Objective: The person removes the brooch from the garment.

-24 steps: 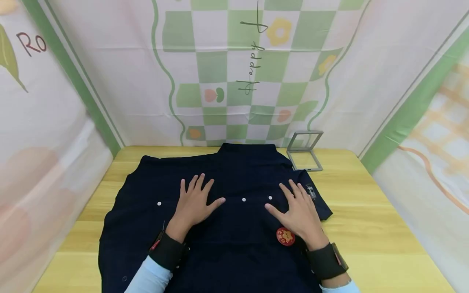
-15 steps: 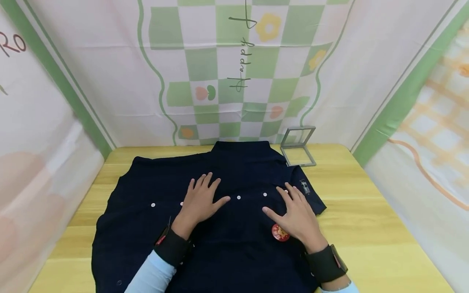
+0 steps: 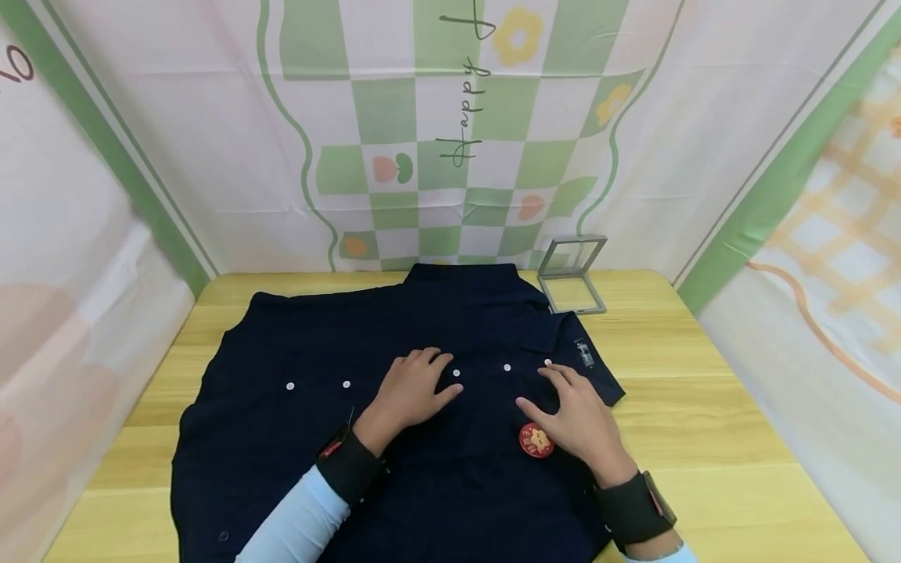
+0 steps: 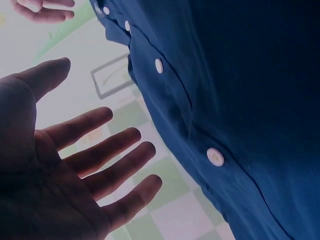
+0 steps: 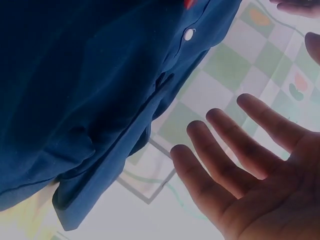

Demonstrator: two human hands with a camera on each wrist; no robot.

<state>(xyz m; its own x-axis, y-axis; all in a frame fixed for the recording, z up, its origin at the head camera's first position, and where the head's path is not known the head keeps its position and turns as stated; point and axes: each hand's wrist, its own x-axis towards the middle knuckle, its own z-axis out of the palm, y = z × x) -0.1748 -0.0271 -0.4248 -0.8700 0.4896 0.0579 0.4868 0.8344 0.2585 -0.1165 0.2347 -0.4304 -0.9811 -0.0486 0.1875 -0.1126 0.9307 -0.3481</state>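
Note:
A navy button-up shirt (image 3: 338, 328) lies spread across the table, its collar toward the back and its row of white buttons (image 3: 290, 386) running sideways. My left hand (image 3: 415, 389) hovers over the shirt's middle, beside a white button. Over the right part is my right hand (image 3: 583, 418), its thumb near a round red badge (image 3: 536, 440) with a yellow star-like figure. In the left wrist view, the fingers (image 4: 120, 150) are loosely spread, apart from the cloth. The right wrist view likewise has relaxed fingers (image 5: 220, 145) with nothing between them.
Behind the shirt's right shoulder stands a grey hinged frame (image 3: 598, 301) with clear panels, propped open. The yellow wood-grain table (image 3: 718, 438) ends at a patterned cloth backdrop (image 3: 457, 195), and more cloth hangs on both sides.
My left hand has moved right across the shirt, its fingers now more bent. The right hand's fingers have bent a little too. The head view has shifted slightly; the shirt stays spread.

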